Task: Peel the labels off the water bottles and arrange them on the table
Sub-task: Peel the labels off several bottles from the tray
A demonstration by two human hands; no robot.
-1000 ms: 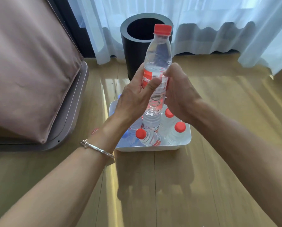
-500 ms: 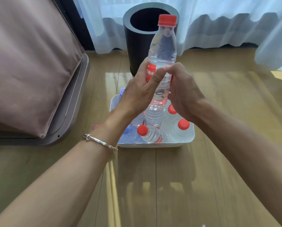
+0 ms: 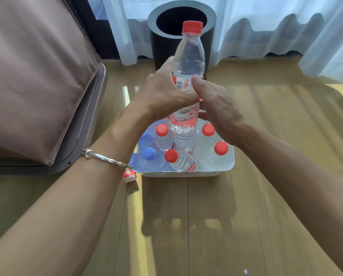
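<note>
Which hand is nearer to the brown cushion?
Left. The left hand holds the bottle on the side facing the cushion; the right hand is beyond the bottle.

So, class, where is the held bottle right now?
Head view, centre: the held bottle is upright between the left hand and right hand, above the white tub.

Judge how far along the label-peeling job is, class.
Done: what looks like a loose label lies on the floor beside the tub. In hand: the left hand grips a bottle while the right hand picks at its red label. Left: more bottles wait in the tub, none set out yet.
</note>
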